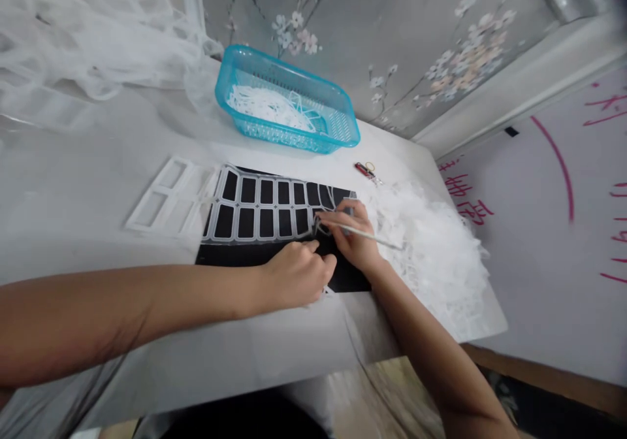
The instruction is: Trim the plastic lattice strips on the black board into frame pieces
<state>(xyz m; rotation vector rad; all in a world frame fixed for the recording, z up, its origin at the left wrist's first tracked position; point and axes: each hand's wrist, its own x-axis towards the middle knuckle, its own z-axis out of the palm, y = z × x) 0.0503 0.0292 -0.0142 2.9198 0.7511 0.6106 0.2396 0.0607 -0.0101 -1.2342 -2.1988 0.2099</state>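
Flowered wall point(353, 14) behind, pale bench point(108, 249) below: on it, near the middle, lies a black mat point(240, 253) bearing the white sheet point(264, 204) of two rows of windows. Both hands are at the sheet's right end. The right hand point(360, 240) is bent closed around a thin pale tool point(375, 236), its inner end down among loose strands there. The left hand point(298, 272) is loosely curled on the mat, index finger out toward the sheet's near edge; whether it pinches anything, I cannot tell.

My worry would be a tear: the ribs look thin, and a tug on a caught strand could split one or skew the sheet. The tool's tip works close to that index finger, so a slip could prick it.

Mat and hands sit toward the bench's near edge, leaving little room that way. Rightward, a heap of scraps point(426, 262) crowds the right wrist. Beyond the mat stand the keys point(365, 170) and the blue basket point(284, 134) of strips point(267, 106); leftward, past some spare frames point(162, 191), there is more room.
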